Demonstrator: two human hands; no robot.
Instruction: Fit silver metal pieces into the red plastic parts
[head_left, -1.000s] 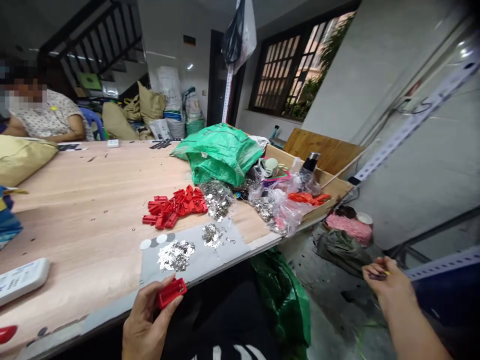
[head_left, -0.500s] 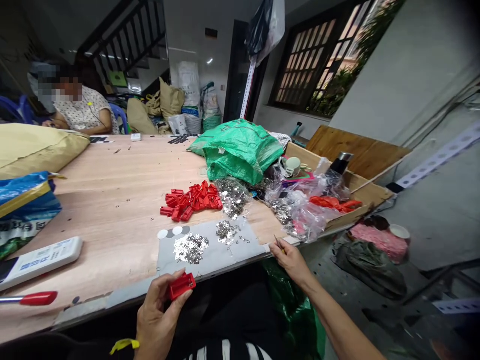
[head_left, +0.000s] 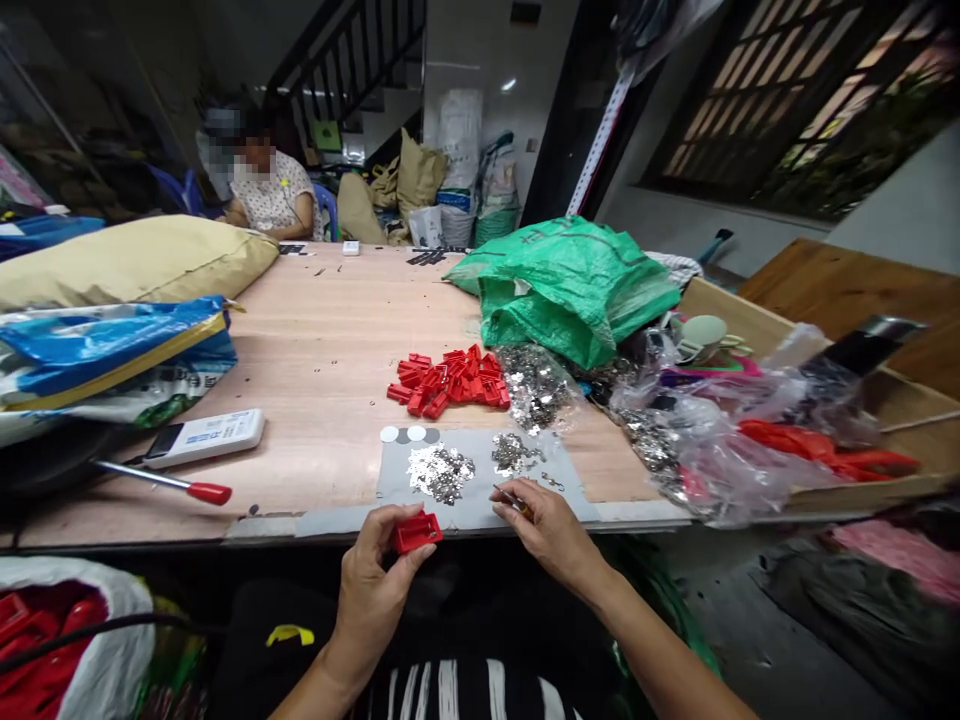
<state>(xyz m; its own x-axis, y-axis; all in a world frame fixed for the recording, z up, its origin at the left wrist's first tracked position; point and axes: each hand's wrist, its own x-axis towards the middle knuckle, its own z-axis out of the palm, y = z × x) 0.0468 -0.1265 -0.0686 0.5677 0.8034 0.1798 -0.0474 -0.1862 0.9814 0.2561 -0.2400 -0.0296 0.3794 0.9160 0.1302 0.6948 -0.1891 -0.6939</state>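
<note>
Watching the red case (head_left: 417,534) most closely: it's pinched between the thumb and fingers (head_left: 379,522) of my left hand (head_left: 379,570), by the near edge of the surface (head_left: 337,350), with its hollow showing and a glint of metal at the thumb end. Only one side is gripped, so a hard shove at the free end might twist it out and drop it towards the striped cloth (head_left: 450,690) below.

My right hand (head_left: 551,530) is closed around a thin tool (head_left: 517,503), its tip apart from the case. Too small to make out that tip properly. If it skids, I'd worry about my left thumb, right beside the opening.

Just past my knuckles, the silver pieces (head_left: 440,472) and a smaller metal heap (head_left: 514,454) lie loose on the gray sheet (head_left: 394,470), so a careless wrist could scatter them. Beyond those, red pieces (head_left: 450,382) sit jumbled near a bulging green sack (head_left: 570,285); if that got bumped, it could slump onto the clear bag (head_left: 544,390) in front.
</note>
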